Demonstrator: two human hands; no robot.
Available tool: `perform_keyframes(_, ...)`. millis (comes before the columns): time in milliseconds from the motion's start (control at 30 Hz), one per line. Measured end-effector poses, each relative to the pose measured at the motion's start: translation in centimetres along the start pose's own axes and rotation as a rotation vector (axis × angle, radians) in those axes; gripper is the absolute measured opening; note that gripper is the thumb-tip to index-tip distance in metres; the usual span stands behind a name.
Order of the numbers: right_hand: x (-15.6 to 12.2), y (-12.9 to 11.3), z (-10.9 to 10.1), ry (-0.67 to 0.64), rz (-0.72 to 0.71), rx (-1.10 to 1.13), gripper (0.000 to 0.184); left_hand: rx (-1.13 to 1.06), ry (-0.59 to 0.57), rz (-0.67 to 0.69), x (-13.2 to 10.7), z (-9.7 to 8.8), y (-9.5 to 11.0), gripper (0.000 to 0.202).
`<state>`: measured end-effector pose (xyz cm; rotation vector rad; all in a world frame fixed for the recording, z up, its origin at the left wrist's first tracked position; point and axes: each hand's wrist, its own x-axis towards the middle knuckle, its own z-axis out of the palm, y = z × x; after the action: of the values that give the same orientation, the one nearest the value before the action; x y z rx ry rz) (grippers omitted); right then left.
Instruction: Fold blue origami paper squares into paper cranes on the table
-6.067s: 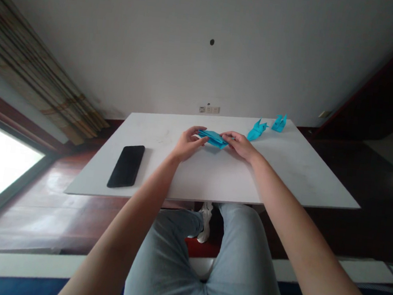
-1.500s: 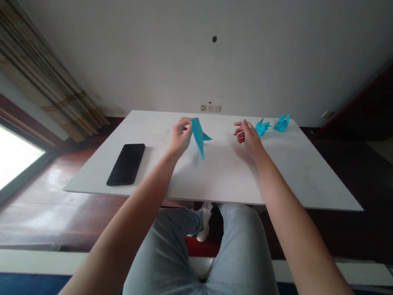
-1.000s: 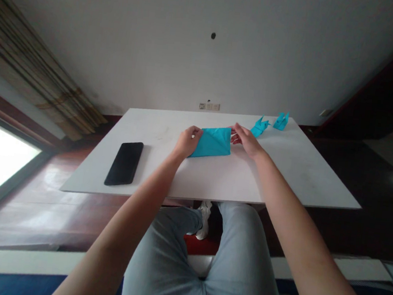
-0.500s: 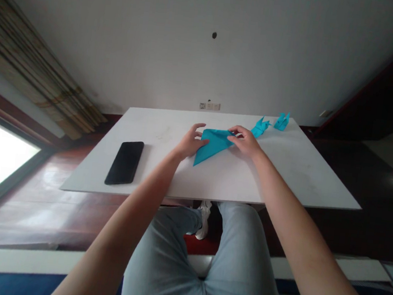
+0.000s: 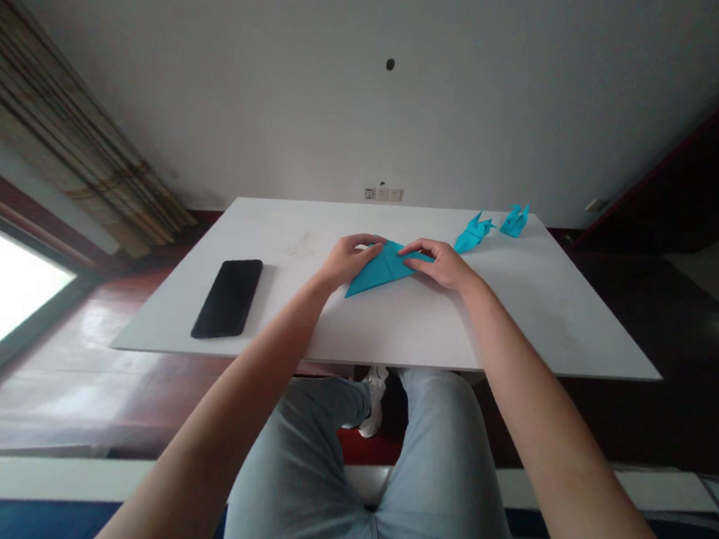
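Observation:
A sheet of blue origami paper [image 5: 377,273], folded to a triangle with a crease across its middle, lies on the white table between my hands. My left hand [image 5: 351,260] grips its left side, thumb on top and fingers at the far edge. From the right, my right hand [image 5: 441,263] has its thumb and fingers closed on the right part of the sheet. Past my right hand a folded blue paper figure [image 5: 474,232] rests on the table, and a second blue paper figure [image 5: 515,221] stands near the far right corner.
A black phone [image 5: 228,299] lies at the left of the white table [image 5: 554,326]. Behind the table rises a wall with sockets [image 5: 383,194]. My legs [image 5: 442,452] are under the near edge. A curtain [image 5: 91,118] hangs at the left.
The blue paper has gone from a broader shape to a flatter triangle with a visible crease. My right hand has shifted left and slightly nearer; my left fingers have closed over the far edge.

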<state>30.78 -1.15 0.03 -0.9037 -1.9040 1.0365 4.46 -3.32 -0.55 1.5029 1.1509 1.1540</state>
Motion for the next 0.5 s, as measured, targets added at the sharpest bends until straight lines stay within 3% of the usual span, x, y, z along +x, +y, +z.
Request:
perform_keyframes(233, -0.2, -0.3, 0.2, -0.061, 0.017, 0.045, 0.038, 0.034, -0.043, 0.095, 0.0, -0.4, 0.0, 0.030)
perform_keyframes(400, 0.0, -0.5, -0.2, 0.054, 0.085, 0.057, 0.044, -0.037, 0.135, 0.062, 0.5, -0.9, -0.1, 0.031)
perform_keyframes(500, 0.1, -0.6, -0.4, 0.139, 0.060, 0.073, 0.044, -0.073, 0.184, 0.059, 0.6, -1.1, -0.1, 0.035)
